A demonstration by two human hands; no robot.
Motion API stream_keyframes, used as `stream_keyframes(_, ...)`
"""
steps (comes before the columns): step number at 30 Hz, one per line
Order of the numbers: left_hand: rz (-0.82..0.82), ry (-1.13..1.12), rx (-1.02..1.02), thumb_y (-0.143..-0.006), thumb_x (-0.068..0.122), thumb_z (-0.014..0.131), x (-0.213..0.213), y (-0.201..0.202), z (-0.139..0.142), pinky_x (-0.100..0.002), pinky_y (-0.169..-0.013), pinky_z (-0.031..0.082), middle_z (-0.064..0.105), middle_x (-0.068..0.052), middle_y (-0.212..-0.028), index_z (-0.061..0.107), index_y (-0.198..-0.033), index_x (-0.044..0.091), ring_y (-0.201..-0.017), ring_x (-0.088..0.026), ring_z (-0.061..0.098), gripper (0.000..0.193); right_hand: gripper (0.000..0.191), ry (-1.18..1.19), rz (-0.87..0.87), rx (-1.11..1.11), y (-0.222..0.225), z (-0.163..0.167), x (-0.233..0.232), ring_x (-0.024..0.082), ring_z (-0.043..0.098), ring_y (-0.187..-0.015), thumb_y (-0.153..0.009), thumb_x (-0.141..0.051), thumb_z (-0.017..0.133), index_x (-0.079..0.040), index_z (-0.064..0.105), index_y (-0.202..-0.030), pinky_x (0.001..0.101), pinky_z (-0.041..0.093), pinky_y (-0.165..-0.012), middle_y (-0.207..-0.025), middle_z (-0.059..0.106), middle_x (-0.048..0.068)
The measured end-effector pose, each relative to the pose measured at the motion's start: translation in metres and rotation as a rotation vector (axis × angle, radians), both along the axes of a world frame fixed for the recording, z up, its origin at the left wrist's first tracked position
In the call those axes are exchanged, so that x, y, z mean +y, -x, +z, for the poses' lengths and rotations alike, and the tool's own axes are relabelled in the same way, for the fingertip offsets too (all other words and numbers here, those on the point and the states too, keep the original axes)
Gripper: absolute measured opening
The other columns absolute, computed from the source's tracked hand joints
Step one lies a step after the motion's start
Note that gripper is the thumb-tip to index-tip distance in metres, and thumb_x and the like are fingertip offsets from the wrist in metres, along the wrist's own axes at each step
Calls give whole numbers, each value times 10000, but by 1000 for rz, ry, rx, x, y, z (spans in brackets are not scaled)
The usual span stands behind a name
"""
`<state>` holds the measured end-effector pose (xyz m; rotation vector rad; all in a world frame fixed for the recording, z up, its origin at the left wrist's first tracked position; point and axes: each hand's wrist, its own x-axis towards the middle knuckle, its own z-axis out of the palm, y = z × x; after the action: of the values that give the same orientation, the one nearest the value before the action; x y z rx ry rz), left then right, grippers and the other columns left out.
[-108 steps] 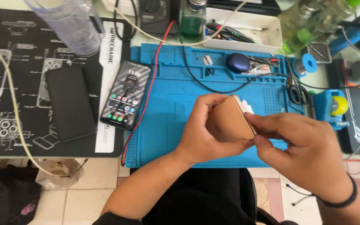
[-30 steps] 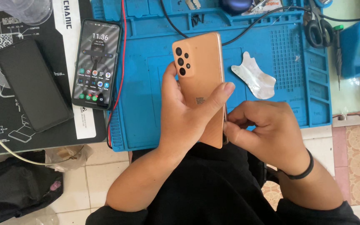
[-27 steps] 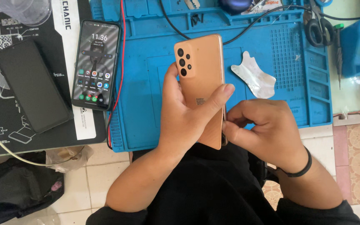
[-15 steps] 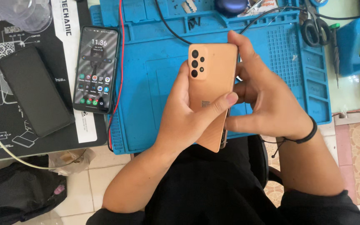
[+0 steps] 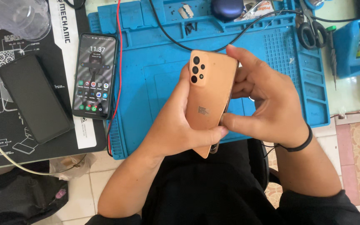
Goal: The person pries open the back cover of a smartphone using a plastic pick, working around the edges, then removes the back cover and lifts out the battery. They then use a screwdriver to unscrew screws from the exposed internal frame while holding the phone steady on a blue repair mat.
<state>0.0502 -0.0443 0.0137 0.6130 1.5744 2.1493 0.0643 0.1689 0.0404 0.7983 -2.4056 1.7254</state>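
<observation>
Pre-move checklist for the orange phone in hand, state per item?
1. Orange phone held by both hands, back side up: ok.
2. Left hand wraps its left edge, thumb across the lower back: ok.
3. Right hand fingers on its right edge and top corner: ok.
4. Back cover seated flush or lifted: cannot tell.
5. Blue mat under the hands bare of loose parts: cannot tell, hands hide it.
6. Lit phone and dark phone lie apart from the hands: ok.
</observation>
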Motion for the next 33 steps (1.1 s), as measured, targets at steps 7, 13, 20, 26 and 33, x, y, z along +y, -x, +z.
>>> stream_keyframes(7,68,131,24,-748,89,810,3,-1,7,-375,-1075,572,607,-112,-1356,165,-1661,48,-1276,-218,646,1118,905,-23,-16,58,1,1,-3,239,756,-1106,-834,46,799,36,331,-1607,340,652,-989,-1225,666,175)
stream_keyframes(13,167,261,189,-731,97,827,2,-3,3,-401,-1159,505,552,-150,-1488,145,-1658,29,-1429,-272,566,1153,975,-82,-24,-1,-2,5,-3,231,758,-1116,-827,29,833,35,264,-1619,348,651,-973,-1230,695,159)
stream_keyframes(20,131,277,186,-705,97,806,1,-3,4,-383,-1156,507,563,-134,-1463,215,-1644,40,-1408,-258,574,1111,988,43,-20,-105,-9,5,-4,210,750,-1061,-837,52,831,17,260,-1642,339,652,-963,-1176,684,157)
stream_keyframes(26,27,120,2,-697,70,766,-1,-1,8,-370,-1133,517,552,-91,-1447,236,-1657,51,-1375,-223,569,1097,977,83,-73,-111,-17,5,-7,191,745,-1009,-811,82,811,39,286,-1634,312,650,-900,-1064,665,128)
stream_keyframes(33,33,131,39,-694,60,771,-1,-3,5,-372,-1205,469,529,-106,-1501,232,-1659,44,-1457,-232,522,1106,915,-15,-124,-20,-18,8,-10,182,758,-949,-805,55,786,85,320,-1592,309,658,-916,-1051,683,124)
